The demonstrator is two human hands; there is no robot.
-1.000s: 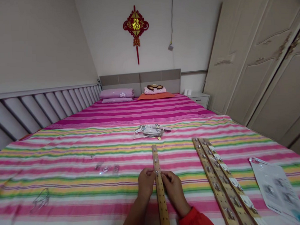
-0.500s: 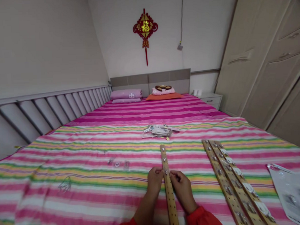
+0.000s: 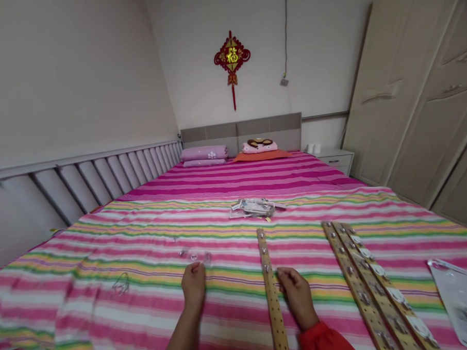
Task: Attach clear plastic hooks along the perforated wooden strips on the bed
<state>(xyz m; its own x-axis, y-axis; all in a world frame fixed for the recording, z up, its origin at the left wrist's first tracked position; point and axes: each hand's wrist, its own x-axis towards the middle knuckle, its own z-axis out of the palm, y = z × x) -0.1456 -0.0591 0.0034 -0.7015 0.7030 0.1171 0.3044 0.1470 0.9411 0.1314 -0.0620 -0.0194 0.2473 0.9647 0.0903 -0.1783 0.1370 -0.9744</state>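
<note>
From where I stand, the person's left hand [image 3: 193, 286] is curled loosely on a striped bed cover [image 3: 108, 325], just short of some small clear pieces [image 3: 193, 256]. Its fingers are bunched, and I can't tell whether they hold anything tiny. The right hand [image 3: 296, 298] sits with bent fingers [image 3: 281, 276] right at the edge of a long wooden strip [image 3: 273, 302]. They may be touching it, but it doesn't look like a firm grip, and I can't say for certain.

The strip lies flat between the hands, its long axis running away from the person up the bed and leaning slightly left at the far end. Its near end passes out of view by the red sleeve [image 3: 326, 341], and small metal fittings [image 3: 266, 268] sit along its upper part.

The soft cover is the risk here: it could let the strip rock or shift under pressure. Those clear pieces could easily get lost against the stripes, too, or be knocked aside by a careless left hand. A wide sweep of the right arm could also catch the two similar strips [image 3: 362, 288] lying close by, or the paper sheet [image 3: 458, 304] beyond them.
</note>
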